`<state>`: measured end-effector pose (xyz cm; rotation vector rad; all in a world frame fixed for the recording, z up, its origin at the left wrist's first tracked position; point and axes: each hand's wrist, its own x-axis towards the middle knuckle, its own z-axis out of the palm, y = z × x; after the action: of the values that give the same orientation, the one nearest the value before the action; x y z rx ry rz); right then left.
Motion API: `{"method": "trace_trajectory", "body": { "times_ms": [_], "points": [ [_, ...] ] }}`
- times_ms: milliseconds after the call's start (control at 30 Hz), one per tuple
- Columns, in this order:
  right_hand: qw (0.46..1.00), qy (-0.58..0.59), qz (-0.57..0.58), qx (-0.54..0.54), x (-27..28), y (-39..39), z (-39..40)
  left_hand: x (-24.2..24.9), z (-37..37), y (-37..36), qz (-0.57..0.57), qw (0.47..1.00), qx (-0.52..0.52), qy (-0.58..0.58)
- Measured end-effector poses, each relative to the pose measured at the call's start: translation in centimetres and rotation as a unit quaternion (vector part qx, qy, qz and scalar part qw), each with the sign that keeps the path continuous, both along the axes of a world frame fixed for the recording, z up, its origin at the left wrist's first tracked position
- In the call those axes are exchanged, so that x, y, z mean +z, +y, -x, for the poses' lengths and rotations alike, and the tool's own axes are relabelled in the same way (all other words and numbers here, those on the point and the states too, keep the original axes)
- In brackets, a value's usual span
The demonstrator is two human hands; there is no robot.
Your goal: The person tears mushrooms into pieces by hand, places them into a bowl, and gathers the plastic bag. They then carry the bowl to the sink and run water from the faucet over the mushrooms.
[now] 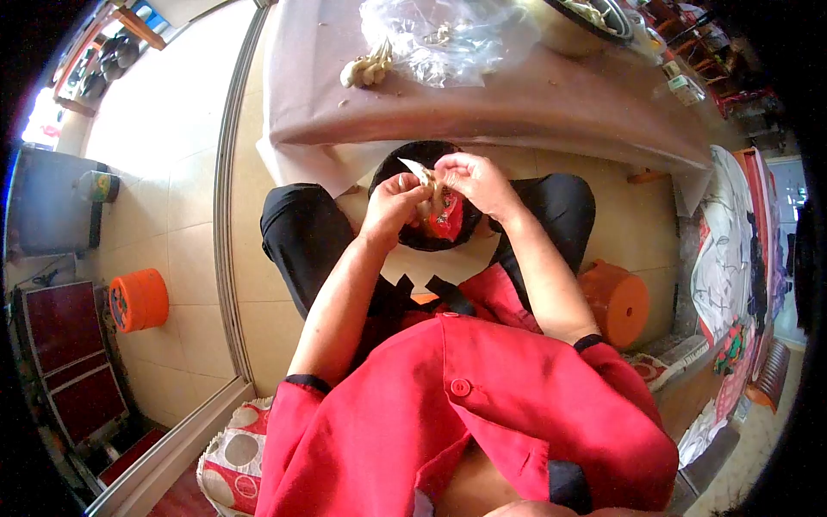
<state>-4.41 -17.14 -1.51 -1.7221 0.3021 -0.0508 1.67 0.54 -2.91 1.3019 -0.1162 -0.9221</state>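
Head view, looking down over a red jacket [465,431] to the lap. Centre of frame: the left hand [392,207] and the right hand [474,181] meet above a dark bowl [405,164] that sits between the knees, below the near edge of the worktop [517,103]. Both hands hold one small pale piece of food [431,196]; the left fingers are curled around its lower part and the right fingers are pinched together on its top, beside a thin pale blade-like sliver [412,166] whose nature cannot be told. Something red [448,220] lies in the bowl just under the hands. Top centre: a row of pale lumps [366,69] lies on the brown worktop cloth, touching the edge of a crumpled clear plastic bag [439,39]. Top right: a metal basin [577,26] stands on the worktop just beside the bag. Left of frame: an orange stool [138,299] lies on its side on the tiled floor [189,258]. Right of frame: a second orange stool [616,302] stands near the right forearm.
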Motion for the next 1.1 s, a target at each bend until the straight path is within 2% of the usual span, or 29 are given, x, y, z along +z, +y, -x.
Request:
{"method": "trace_trajectory", "body": {
  "times_ms": [67, 233, 333, 433, 467, 500, 533, 600, 667, 700, 733, 833, 867, 900, 933, 1000, 1100],
  "points": [
    [0.995, 0.037, -0.011, 0.093, 0.4, 0.2, 0.1, -0.2, 0.0, -0.1, -0.014, 1.000, -0.008, -0.016],
    [0.996, 0.004, 0.004, 0.092, -1.3, -0.9, -0.1, -0.6, 0.0, -0.3, -0.015, 0.999, -0.022, -0.037],
    [0.996, -0.013, 0.040, 0.082, -1.5, -1.3, -0.1, -0.6, 0.0, -0.5, -0.053, 0.997, -0.006, -0.060],
    [0.990, -0.014, 0.139, 0.033, -1.3, -1.8, -0.1, -0.7, 0.0, -0.5, -0.055, 0.995, 0.023, -0.081],
    [0.990, -0.013, 0.138, 0.033, -1.1, -2.1, 0.1, -0.8, -0.2, -0.3, -0.108, 0.987, 0.014, -0.122],
    [0.983, 0.006, 0.184, 0.006, 0.7, -1.9, 0.3, -0.9, -0.3, -0.2, -0.160, 0.974, 0.005, -0.163],
    [0.973, 0.026, 0.230, -0.020, 1.7, -1.8, 0.4, -0.9, -0.3, -0.2, -0.160, 0.974, 0.005, -0.163],
    [0.972, 0.021, 0.231, -0.047, 0.5, -2.6, 0.3, -1.0, -0.3, -0.2, -0.176, 0.971, 0.018, -0.162],
    [0.974, -0.047, 0.204, -0.089, -1.3, -3.6, -0.1, -1.4, -0.5, 0.0, -0.152, 0.976, 0.019, -0.154],
    [0.982, -0.042, 0.146, -0.115, -0.5, -3.5, 0.0, -1.3, -0.6, 0.1, -0.128, 0.981, 0.020, -0.144],
    [0.990, 0.019, 0.033, -0.135, 1.1, -3.3, 0.2, -1.1, -0.6, 0.1, -0.127, 0.981, 0.020, -0.144],
    [0.992, -0.065, 0.028, -0.107, -0.1, -4.2, -0.2, -0.9, -0.7, 0.3, -0.091, 0.992, 0.027, -0.084],
    [0.992, -0.065, 0.027, -0.107, -0.6, -4.4, -0.1, -1.0, -0.9, 0.4, -0.035, 0.998, 0.026, -0.054],
    [0.994, -0.032, -0.075, -0.074, -0.5, -3.9, -0.1, -1.2, -1.0, 0.4, 0.022, 0.999, 0.024, -0.023],
    [0.983, 0.000, -0.177, -0.041, -0.4, -3.4, 0.0, -1.6, -1.1, 0.3, 0.022, 0.999, 0.023, -0.023],
    [0.978, 0.037, -0.204, -0.026, -0.1, -2.2, 0.0, -1.6, -1.1, 0.0, 0.098, 0.995, 0.029, 0.021],
    [0.971, 0.061, -0.229, 0.022, -0.5, -1.4, -0.1, -0.9, -0.6, -0.3, 0.068, 0.997, 0.022, 0.002]
  ]
}}
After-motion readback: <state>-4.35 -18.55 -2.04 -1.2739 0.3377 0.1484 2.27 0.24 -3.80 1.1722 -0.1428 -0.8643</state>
